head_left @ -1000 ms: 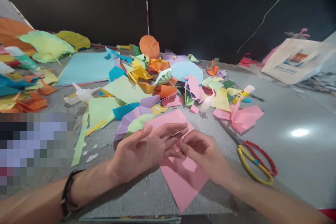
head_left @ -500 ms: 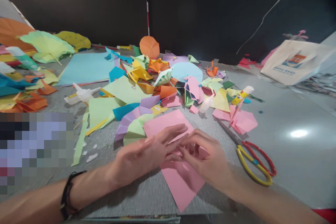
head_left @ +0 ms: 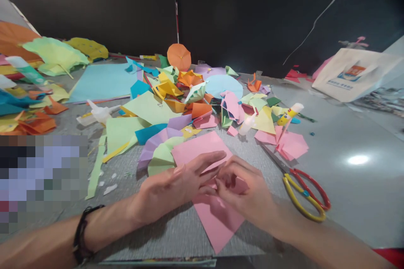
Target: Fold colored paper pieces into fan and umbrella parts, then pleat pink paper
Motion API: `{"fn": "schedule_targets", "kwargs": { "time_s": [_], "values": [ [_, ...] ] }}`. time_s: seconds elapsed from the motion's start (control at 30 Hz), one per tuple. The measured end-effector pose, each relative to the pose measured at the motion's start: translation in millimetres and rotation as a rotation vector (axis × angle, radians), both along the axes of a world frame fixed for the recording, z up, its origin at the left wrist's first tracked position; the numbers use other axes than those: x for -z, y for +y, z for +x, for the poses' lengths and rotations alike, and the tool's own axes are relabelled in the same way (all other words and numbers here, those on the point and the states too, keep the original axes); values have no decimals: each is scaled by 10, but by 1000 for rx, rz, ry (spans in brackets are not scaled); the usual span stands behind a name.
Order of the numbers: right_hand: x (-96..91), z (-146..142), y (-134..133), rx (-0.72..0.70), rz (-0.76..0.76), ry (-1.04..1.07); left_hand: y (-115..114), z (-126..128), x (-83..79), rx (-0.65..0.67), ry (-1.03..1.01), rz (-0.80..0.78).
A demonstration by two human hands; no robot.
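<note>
Both hands are over a pink sheet of paper, which lies at a slant on the grey table. My left hand reaches in with its fingers stretched out and the palm turned to the right. Against its fingers, my right hand has thumb and fingers pinched together; whatever lies in the pinch is hidden or too small to name. A pleated light green paper touches the sheet's left side. Scissors with red and yellow handles lie to the right of my right hand.
Folded and cut coloured paper covers the table's middle. White glue bottles stand among the scraps, and a yellow glue stick leans at the right. A light blue sheet lies far left, a cloth bag far right. A dark panel rises behind.
My right hand has shifted slightly left, closer against my left fingers, its pinch still closed. The pink sheet and the scissors stay put; the view has shifted a little.
</note>
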State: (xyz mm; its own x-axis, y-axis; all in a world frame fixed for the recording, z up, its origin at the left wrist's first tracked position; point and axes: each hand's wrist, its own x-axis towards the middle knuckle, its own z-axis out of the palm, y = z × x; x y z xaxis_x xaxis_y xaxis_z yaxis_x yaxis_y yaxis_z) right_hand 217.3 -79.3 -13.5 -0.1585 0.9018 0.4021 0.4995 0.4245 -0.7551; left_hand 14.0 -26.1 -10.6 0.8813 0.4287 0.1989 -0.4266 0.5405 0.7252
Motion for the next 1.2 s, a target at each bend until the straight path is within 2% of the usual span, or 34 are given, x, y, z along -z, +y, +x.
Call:
{"fn": "schedule_targets", "kwargs": {
  "time_s": [0.17, 0.4, 0.5, 0.6, 0.73, 0.87, 1.0, 1.1, 1.2],
  "values": [
    [1, 26, -10, -35, -9, -28, 20, -12, -25, 3, -21, -84],
    [-34, 20, -27, -40, 41, 63, 105, -33, 13, 9, -83, -365],
    [-91, 23, -30, -32, 63, 129, 131, -37, 22, 13, -74, -376],
    [-112, 45, -32, -57, 80, 105, 132, -42, 22, 20, -74, -365],
    [-65, 64, -10, -129, 82, 41, 115, -47, 7, 28, -64, -353],
    [11, 76, 34, -199, 196, -16, 102, -47, -8, 25, -59, -364],
    [48, 138, 19, -167, 327, -176, 88, -41, 1, 39, -79, -388],
    [32, 190, -30, -175, 330, -321, 79, -36, 2, 73, -88, -399],
    [16, 207, -64, -203, 333, -374, 79, -33, -5, 83, -93, -405]
  ]
}}
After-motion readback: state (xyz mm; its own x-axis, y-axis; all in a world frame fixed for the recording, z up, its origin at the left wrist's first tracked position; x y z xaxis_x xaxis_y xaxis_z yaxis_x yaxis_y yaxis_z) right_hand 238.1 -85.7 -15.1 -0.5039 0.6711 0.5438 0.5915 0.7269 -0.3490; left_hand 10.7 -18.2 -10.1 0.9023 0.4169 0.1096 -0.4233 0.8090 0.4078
